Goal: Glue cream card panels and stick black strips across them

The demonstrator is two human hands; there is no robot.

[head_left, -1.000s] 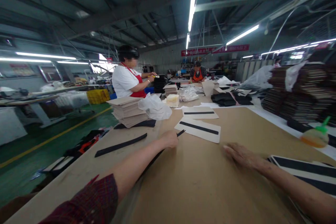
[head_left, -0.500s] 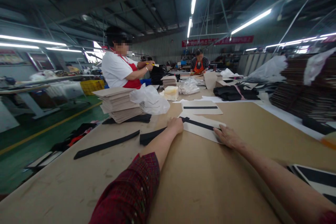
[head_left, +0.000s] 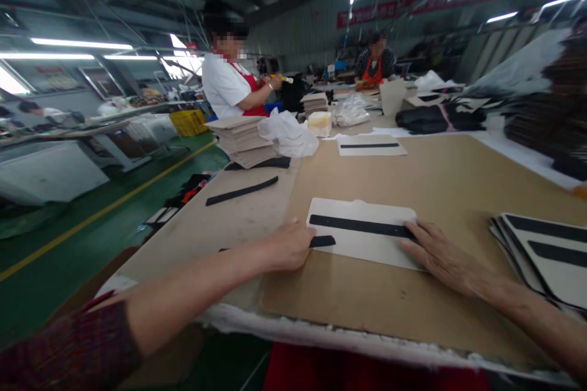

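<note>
currently, the loose black strip [head_left: 323, 241] is held in the left hand [head_left: 291, 246], with the fingers closed around it at the left end of the white card [head_left: 367, 248]; whether the card is also touched by that hand cannot be told. a short end of the strip is projected rightward over the card's near left part, and its long axis is set roughly parallel to the black band [head_left: 360, 225] on the card, on the near side of that band. the right end of the card is covered by the right hand [head_left: 431, 252], which is laid with fingers extended and thumb spread, nothing being enclosed. the card is supported flat on the brown tabletop [head_left: 321, 293]. a second banded card [head_left: 371, 150] is placed well beyond; a stack of banded cards [head_left: 566, 278] is located right of the right hand. farther left, another strip [head_left: 242, 190], a pile of boards [head_left: 243, 142] and a white plastic bag [head_left: 293, 136] are found.
</note>
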